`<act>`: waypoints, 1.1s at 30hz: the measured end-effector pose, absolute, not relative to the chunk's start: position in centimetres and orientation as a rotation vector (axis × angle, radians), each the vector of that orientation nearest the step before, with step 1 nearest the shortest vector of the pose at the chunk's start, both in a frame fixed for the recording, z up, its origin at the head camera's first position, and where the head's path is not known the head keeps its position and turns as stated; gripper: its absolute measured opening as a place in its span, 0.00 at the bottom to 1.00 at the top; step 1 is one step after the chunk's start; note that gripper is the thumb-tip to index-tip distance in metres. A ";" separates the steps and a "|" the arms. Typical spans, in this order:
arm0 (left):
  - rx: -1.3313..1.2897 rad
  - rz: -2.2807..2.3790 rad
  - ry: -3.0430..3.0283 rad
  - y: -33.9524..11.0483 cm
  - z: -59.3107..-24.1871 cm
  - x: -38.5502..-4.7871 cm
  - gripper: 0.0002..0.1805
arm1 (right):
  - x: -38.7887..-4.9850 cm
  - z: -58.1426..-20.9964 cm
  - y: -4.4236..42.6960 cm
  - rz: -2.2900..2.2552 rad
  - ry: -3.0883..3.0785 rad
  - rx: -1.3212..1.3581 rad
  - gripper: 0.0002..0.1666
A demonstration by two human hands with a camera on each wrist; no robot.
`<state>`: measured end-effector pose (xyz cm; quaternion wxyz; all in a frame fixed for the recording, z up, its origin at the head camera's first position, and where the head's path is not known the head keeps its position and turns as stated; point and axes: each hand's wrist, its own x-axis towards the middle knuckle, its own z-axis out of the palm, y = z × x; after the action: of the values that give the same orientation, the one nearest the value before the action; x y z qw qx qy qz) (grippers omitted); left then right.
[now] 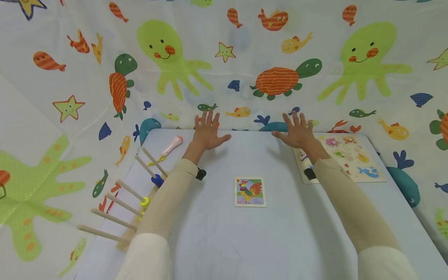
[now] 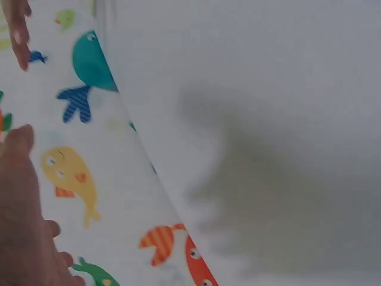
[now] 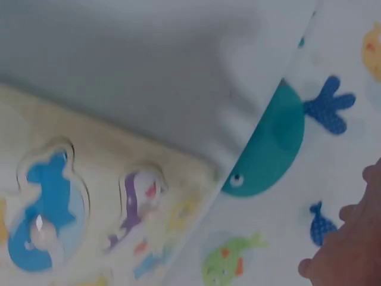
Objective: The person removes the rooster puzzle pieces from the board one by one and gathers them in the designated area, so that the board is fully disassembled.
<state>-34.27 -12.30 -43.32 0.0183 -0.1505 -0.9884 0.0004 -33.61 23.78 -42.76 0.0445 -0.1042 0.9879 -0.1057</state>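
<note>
Both hands are raised over the far part of the white table, fingers spread and straight, holding nothing. My left hand (image 1: 206,134) is near the far edge, to the right of a pink-handled toy (image 1: 172,146). Over the near-left corner of a wooden peg puzzle board (image 1: 350,155) reaches the right arm, with my right hand (image 1: 297,132) just beyond it. Between the arms lies a small square rooster picture puzzle (image 1: 250,192). The left wrist view shows the left hand (image 2: 21,220) at its edge; the right wrist view catches part of the right hand (image 3: 351,238) and the puzzle board (image 3: 107,149).
A wooden stand with upright pegs (image 1: 129,229) and a few blue and yellow rings stands at the table's left side, partly behind the left arm. Behind the table (image 1: 217,241) hangs a cloth printed with sea animals (image 1: 241,46).
</note>
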 end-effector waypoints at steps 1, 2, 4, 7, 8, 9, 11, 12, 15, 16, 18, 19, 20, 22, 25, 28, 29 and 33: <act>-0.496 -0.016 -3.063 -12.0 -43.3 -33.5 0.58 | -33.4 -42.9 23.6 -0.342 3.025 -0.331 0.63; -0.537 -0.027 -3.050 -11.6 -43.3 -32.6 0.56 | -33.2 -43.1 23.4 -0.369 3.032 -0.351 0.62; -0.626 -0.069 -3.029 -10.9 -43.5 -30.3 0.52 | -32.5 -43.5 22.8 -0.471 3.035 -0.396 0.59; -0.763 -0.151 -3.002 -9.6 -44.2 -25.7 0.44 | -30.8 -44.2 21.4 -0.697 3.002 -0.486 0.51; -0.816 -0.180 -2.988 -9.2 -44.7 -24.2 0.42 | -30.1 -44.5 20.9 -0.775 2.973 -0.528 0.48; -0.878 -0.215 -2.978 -8.7 -45.1 -22.5 0.40 | -29.4 -44.8 20.4 -0.846 2.938 -0.572 0.44; -1.028 -0.269 -2.959 -7.5 -46.1 -19.5 0.38 | -27.9 -45.5 19.2 -0.955 2.846 -0.680 0.37; -1.109 -0.274 -2.942 -7.0 -46.6 -18.2 0.38 | -27.2 -45.8 18.6 -0.988 2.791 -0.736 0.33; -1.288 -0.264 -2.909 -5.6 -47.9 -15.2 0.39 | -25.6 -46.7 16.8 -1.031 2.633 -0.874 0.23; -1.313 -0.248 -2.906 -5.2 -48.2 -14.5 0.39 | -25.2 -47.0 16.2 -1.035 2.590 -0.898 0.21; -1.320 -0.198 -2.908 -4.7 -48.7 -13.6 0.39 | -24.7 -47.5 15.2 -1.021 2.531 -0.921 0.17; -1.315 -0.178 -2.914 -4.5 -49.0 -13.3 0.39 | -24.5 -47.8 14.7 -1.004 2.515 -0.927 0.17; -1.305 -0.154 -2.925 -4.4 -49.2 -13.0 0.40 | -24.3 -48.2 14.4 -0.992 2.499 -0.927 0.17; -1.292 -0.130 -2.932 -4.4 -49.7 -12.6 0.39 | -24.2 -48.8 13.8 -0.953 2.492 -0.935 0.17; -1.276 -0.119 -2.924 -4.5 -50.3 -12.1 0.39 | -24.0 -49.6 13.1 -0.891 2.511 -0.948 0.19; -1.256 -0.110 -2.908 -4.6 -50.6 -11.8 0.39 | -23.9 -49.9 12.7 -0.853 2.533 -0.948 0.21; -1.249 -0.103 -2.904 -4.7 -50.7 -11.7 0.39 | -23.8 -49.9 12.5 -0.835 2.535 -0.947 0.21; -1.235 -0.061 -2.895 -4.8 -50.8 -11.5 0.38 | -23.6 -49.7 11.9 -0.758 2.514 -0.964 0.20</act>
<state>-11.54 -4.77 -50.83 -0.0034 -0.3924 -0.9196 -0.0193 -23.62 11.91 -49.65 0.1714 -0.3395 0.8855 -0.2669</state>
